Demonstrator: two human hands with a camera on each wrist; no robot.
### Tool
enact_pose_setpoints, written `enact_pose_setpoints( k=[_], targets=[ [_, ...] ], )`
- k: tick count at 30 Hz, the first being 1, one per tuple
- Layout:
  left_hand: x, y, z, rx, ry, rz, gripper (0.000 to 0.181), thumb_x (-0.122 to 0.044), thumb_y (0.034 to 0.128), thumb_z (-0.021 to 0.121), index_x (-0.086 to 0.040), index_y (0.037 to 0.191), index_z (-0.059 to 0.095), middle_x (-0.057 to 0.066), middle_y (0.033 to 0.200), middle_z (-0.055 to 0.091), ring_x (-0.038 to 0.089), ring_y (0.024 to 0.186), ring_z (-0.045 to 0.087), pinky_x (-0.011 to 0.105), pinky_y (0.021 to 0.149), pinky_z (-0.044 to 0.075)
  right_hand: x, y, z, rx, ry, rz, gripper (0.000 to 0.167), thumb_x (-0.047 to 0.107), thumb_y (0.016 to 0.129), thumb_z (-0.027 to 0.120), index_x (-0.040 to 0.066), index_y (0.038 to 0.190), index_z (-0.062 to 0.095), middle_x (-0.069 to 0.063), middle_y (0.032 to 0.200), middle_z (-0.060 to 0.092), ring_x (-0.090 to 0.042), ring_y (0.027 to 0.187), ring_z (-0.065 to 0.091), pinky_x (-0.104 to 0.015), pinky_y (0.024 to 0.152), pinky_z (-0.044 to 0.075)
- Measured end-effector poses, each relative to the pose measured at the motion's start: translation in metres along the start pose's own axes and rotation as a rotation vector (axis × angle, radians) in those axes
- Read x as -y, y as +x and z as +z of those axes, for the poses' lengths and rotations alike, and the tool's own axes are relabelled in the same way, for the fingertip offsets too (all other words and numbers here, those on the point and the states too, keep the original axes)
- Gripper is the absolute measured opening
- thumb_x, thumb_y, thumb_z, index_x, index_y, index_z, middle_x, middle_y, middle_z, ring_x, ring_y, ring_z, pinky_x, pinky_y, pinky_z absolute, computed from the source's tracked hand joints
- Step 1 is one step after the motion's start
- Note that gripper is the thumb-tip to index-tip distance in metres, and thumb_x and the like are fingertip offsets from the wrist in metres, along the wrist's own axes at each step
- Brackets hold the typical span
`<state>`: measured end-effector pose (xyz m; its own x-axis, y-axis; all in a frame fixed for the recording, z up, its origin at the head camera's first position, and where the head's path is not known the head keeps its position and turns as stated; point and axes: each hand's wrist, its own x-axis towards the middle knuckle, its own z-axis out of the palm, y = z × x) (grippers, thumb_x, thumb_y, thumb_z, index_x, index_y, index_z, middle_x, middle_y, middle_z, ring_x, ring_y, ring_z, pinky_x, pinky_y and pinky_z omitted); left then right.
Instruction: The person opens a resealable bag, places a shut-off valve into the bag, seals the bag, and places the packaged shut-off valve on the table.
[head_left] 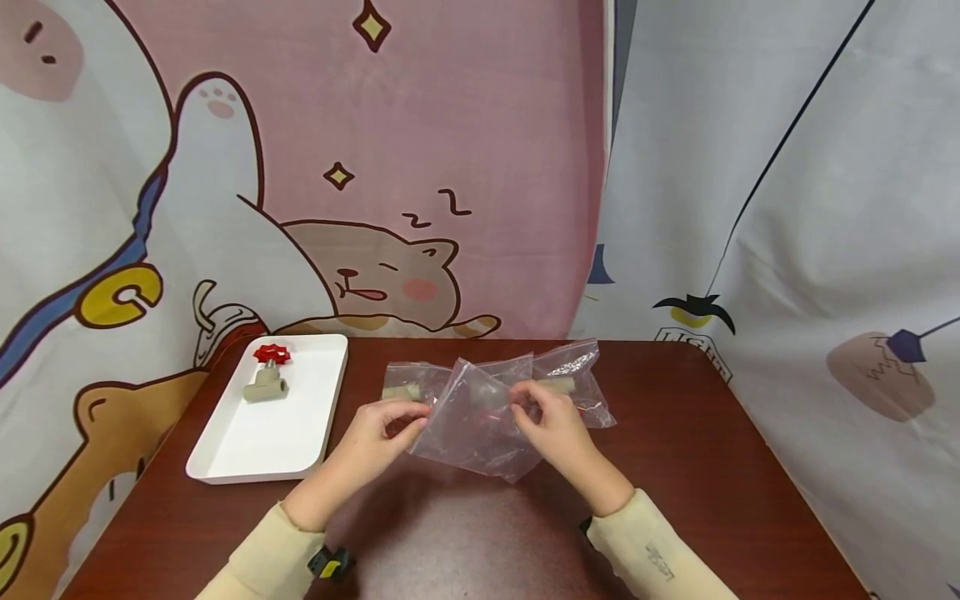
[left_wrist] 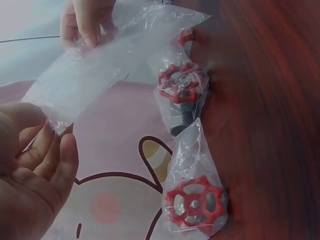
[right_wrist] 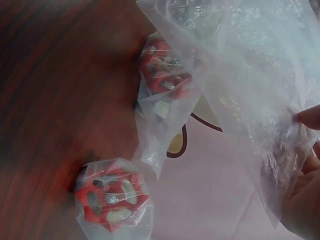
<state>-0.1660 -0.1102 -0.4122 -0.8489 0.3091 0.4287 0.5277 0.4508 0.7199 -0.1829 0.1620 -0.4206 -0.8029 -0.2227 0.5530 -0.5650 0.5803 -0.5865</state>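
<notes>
A clear plastic zip bag [head_left: 476,429] is held up over the table, and no valve shows in it. My left hand [head_left: 382,429] pinches its left edge between thumb and fingers. At the opposite edge my right hand [head_left: 555,425] pinches the film. Behind lie several bagged valves, partly hidden by the held bag; one beige valve body [head_left: 402,392] shows at left and another [head_left: 558,385] at right. Red handwheels [left_wrist: 195,205] show through their bags in the left wrist view. The right wrist view has a bagged red handwheel [right_wrist: 112,197] too.
On the left of the brown table [head_left: 675,467] stands a white tray [head_left: 262,450]. An unbagged beige valve [head_left: 266,383] with a red handwheel sits toward its far end. A printed curtain [head_left: 465,100] hangs behind the table's back edge.
</notes>
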Motion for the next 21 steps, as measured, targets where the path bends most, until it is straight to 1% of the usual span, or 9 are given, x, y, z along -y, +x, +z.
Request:
enact_pose_setpoints(
  k=[5,7,9,11,13,15,17,19,21],
  targets=[
    [0.001,-0.002,0.005,0.001,0.001,-0.017,0.015,-0.006,0.0798,0.074,-0.01,0.094,0.074,0.0,0.088,0.072,0.001,0.071,0.06,0.02,0.061,0.052,-0.001,-0.001,0.003,-0.01,-0.113,-0.001,0.02,0.003,0.077,0.07,0.012,0.095,0.066,0.003,0.08,0.067,-0.008,0.071,0.059,-0.025,0.062,0.048],
    [0.001,-0.003,0.007,-0.005,-0.009,-0.026,0.014,-0.006,0.0791,0.074,-0.01,0.092,0.074,0.0,0.086,0.071,0.001,0.071,0.061,0.02,0.062,0.053,0.0,0.0,0.005,-0.011,-0.164,-0.008,0.024,0.004,0.077,0.071,0.012,0.099,0.066,0.001,0.085,0.069,-0.012,0.077,0.061,-0.029,0.068,0.05],
    [0.001,-0.005,0.009,-0.018,-0.009,-0.025,0.013,-0.006,0.0779,0.075,-0.01,0.09,0.074,0.0,0.085,0.071,0.002,0.071,0.062,0.021,0.062,0.053,0.002,0.0,0.006,-0.025,-0.213,-0.017,0.028,0.007,0.077,0.071,0.012,0.104,0.065,0.0,0.093,0.069,-0.016,0.088,0.062,-0.034,0.077,0.05],
    [0.001,-0.006,0.012,-0.03,-0.008,-0.023,0.012,-0.006,0.0769,0.076,-0.01,0.088,0.073,-0.001,0.083,0.071,0.002,0.071,0.062,0.021,0.061,0.053,0.005,-0.001,0.008,-0.06,-0.251,-0.031,0.032,0.01,0.077,0.072,0.012,0.107,0.064,-0.002,0.104,0.066,-0.021,0.098,0.059,-0.04,0.084,0.048],
    [0.001,-0.007,0.014,-0.039,-0.005,-0.026,0.011,-0.007,0.0764,0.077,-0.011,0.086,0.073,-0.003,0.08,0.071,0.002,0.07,0.062,0.021,0.06,0.053,0.008,-0.001,0.01,-0.114,-0.271,-0.046,0.033,0.014,0.076,0.072,0.012,0.107,0.061,-0.005,0.109,0.061,-0.024,0.102,0.055,-0.042,0.086,0.044],
    [0.001,-0.008,0.016,-0.047,0.008,-0.029,0.011,-0.008,0.076,0.077,-0.013,0.084,0.073,-0.005,0.078,0.07,0.0,0.069,0.061,0.021,0.06,0.052,0.013,-0.002,0.013,-0.161,-0.256,-0.076,0.028,0.016,0.074,0.071,0.012,0.1,0.061,-0.005,0.105,0.058,-0.024,0.099,0.052,-0.041,0.083,0.042],
    [0.0,-0.009,0.018,-0.058,0.011,-0.033,0.011,-0.008,0.0758,0.078,-0.015,0.083,0.072,-0.007,0.077,0.07,0.0,0.068,0.061,0.021,0.059,0.052,0.019,-0.003,0.016,-0.185,-0.226,-0.121,0.019,0.019,0.074,0.072,0.014,0.089,0.061,-0.001,0.095,0.057,-0.021,0.091,0.05,-0.038,0.077,0.041],
    [-0.002,-0.009,0.02,-0.069,0.022,-0.029,0.011,-0.008,0.0754,0.078,-0.015,0.082,0.072,-0.008,0.075,0.069,-0.001,0.066,0.06,0.02,0.058,0.051,0.026,-0.004,0.02,-0.167,-0.18,-0.164,0.012,0.02,0.075,0.072,0.016,0.079,0.061,0.005,0.082,0.057,-0.016,0.082,0.049,-0.033,0.073,0.039],
    [-0.005,-0.009,0.021,-0.076,0.037,-0.023,0.011,-0.008,0.0754,0.077,-0.016,0.081,0.072,-0.009,0.073,0.068,-0.001,0.065,0.059,0.02,0.058,0.051,0.032,-0.006,0.024,-0.123,-0.139,-0.189,0.011,0.022,0.077,0.072,0.019,0.073,0.062,0.01,0.072,0.056,-0.012,0.074,0.049,-0.029,0.068,0.039]
  ],
)
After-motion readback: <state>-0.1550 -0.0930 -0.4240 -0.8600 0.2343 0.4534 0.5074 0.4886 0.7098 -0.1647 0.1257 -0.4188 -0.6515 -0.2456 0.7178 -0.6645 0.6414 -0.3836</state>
